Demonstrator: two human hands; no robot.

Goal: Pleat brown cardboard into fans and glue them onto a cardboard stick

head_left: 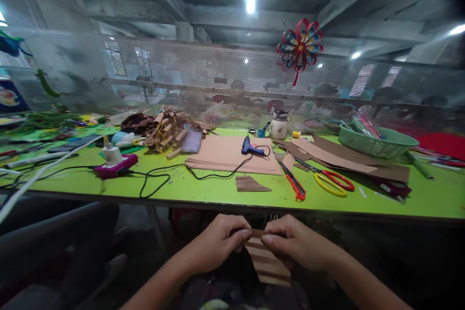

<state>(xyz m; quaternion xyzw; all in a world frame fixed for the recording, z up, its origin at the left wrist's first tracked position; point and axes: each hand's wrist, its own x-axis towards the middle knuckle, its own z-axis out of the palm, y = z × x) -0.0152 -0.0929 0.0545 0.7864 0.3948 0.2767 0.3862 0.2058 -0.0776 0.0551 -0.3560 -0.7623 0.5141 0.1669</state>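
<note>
Below the table's front edge, both my hands pinch the top of a brown pleated paper strip (267, 264). My left hand (221, 242) grips its upper left corner with fingers closed. My right hand (290, 241) grips the upper right corner, thumb and fingers pressed on the fold. The strip hangs down between my wrists, showing several accordion creases.
On the green table (218, 189) lie a blue glue gun (251, 147) on brown sheets (225, 155), a small folded brown piece (250, 184), a red cutter (294, 181), red-yellow scissors (332, 181), a green basket (376, 140), a pink power strip (114, 164) with cables, and a craft pile at left.
</note>
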